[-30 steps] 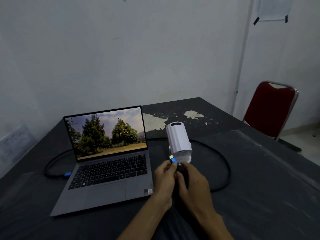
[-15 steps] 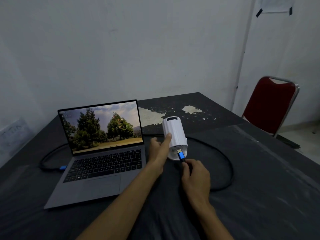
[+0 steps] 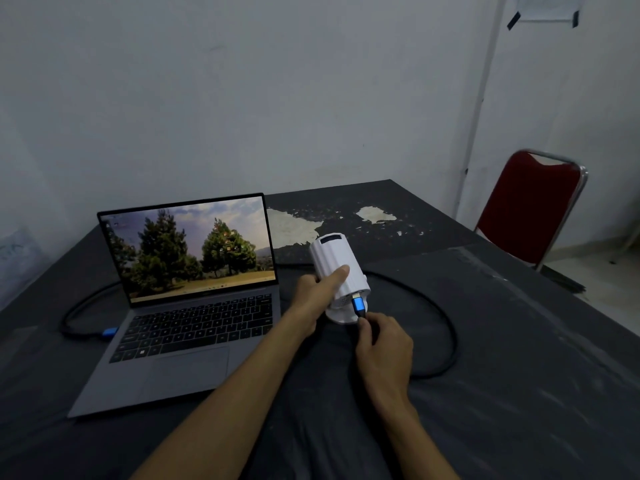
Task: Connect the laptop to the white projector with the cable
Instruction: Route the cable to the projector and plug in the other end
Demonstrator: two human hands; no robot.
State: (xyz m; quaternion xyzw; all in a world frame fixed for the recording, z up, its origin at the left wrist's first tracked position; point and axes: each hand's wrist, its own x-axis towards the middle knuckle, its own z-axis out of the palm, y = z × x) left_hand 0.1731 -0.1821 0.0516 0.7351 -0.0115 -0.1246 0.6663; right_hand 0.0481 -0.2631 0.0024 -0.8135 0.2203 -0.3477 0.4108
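where the white projector (image 3: 337, 268) stands tilted on the dark tabletop (image 3: 519, 341) just right of the open laptop (image 3: 187, 292), the left hand (image 3: 317, 292) has its grip clamped round the projector's body, and the right hand (image 3: 382, 344) pinches the black cable (image 3: 446, 327) behind its blue plug (image 3: 358, 305), which touches the projector's rear.

We see the white projector (image 3: 341, 271), a ribbed cylinder tilted back, gripped on its side by our left hand (image 3: 317, 289). The black cable (image 3: 446, 327) loops beyond our right hand (image 3: 382, 344), whose fingers pinch its blue plug (image 3: 358, 305) at the projector's rear. Left of both hands the grey laptop (image 3: 180, 306) sits open, screen lit, the cable's other blue plug (image 3: 110, 332) at its left edge.
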